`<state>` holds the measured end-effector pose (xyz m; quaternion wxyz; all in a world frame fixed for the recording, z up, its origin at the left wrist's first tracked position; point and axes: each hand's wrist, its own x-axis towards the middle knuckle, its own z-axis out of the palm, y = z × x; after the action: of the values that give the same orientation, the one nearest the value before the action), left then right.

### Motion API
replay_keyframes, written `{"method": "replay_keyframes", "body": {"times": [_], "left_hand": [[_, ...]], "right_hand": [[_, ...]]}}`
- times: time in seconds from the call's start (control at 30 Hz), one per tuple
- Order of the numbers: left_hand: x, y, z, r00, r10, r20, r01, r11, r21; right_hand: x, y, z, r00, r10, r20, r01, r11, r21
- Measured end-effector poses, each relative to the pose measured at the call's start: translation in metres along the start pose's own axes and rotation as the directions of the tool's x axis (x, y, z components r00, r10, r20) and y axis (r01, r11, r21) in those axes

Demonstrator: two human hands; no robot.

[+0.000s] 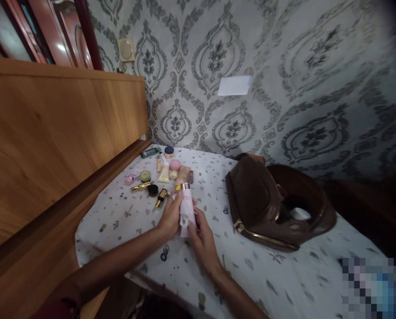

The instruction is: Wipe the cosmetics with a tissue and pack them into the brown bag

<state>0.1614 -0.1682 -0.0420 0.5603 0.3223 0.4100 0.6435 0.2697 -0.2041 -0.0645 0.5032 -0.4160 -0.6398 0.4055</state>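
Observation:
A pale pink tube (186, 204) with a silvery cap is held between my two hands, cap end pointing away from me. My left hand (170, 217) grips its left side, fingers closed near the cap. Around the lower right side of the tube my right hand (203, 239) is closed. Just beyond the hands lie a peach-coloured tube (183, 173), a cream tube (164, 173), a pink round item (175, 165) and a gold-and-black item (161, 198). A black round container (153, 190) sits further left.
An open brown leather bag (264, 204) rests on the patterned cloth (128, 221) to the right. More cosmetics, including a blue-lidded jar (169, 152) and a dark bottle (150, 153), lie at the back left, beside a wooden panel (68, 128). Patterned wall stands behind.

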Motion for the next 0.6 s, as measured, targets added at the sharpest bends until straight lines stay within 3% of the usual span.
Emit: {"method": "replay_keyframes", "body": {"times": [0.17,0.23,0.3,0.37,0.43,0.53,0.6], "left_hand": [[-0.033,-0.015,0.001,0.972,-0.014,0.236,-0.036,0.978,0.204],[-0.034,-0.015,0.000,0.970,0.017,0.241,-0.077,0.967,0.242],[-0.027,-0.011,0.002,0.985,0.052,0.166,-0.092,0.967,0.239],[-0.013,-0.002,0.006,0.994,0.093,0.064,-0.102,0.981,0.166],[0.002,0.011,0.011,0.995,0.097,0.000,-0.097,0.995,0.032],[0.019,0.028,0.020,1.000,0.018,0.000,-0.018,0.992,-0.123],[0.026,0.035,0.024,1.000,-0.019,-0.005,0.019,0.990,-0.140]], "right_hand": [[0.009,0.004,-0.009,0.984,0.076,-0.161,-0.065,0.995,0.072],[0.012,0.003,-0.010,0.976,0.130,-0.176,-0.109,0.987,0.121],[0.013,0.001,-0.010,0.973,0.179,-0.148,-0.147,0.968,0.203],[0.012,-0.002,-0.008,0.963,0.263,-0.065,-0.227,0.913,0.338],[0.012,-0.006,-0.008,0.925,0.368,0.093,-0.362,0.786,0.501],[0.012,-0.012,-0.008,0.840,0.428,0.335,-0.536,0.552,0.638],[0.012,-0.016,-0.007,0.812,0.417,0.408,-0.579,0.490,0.652]]}}
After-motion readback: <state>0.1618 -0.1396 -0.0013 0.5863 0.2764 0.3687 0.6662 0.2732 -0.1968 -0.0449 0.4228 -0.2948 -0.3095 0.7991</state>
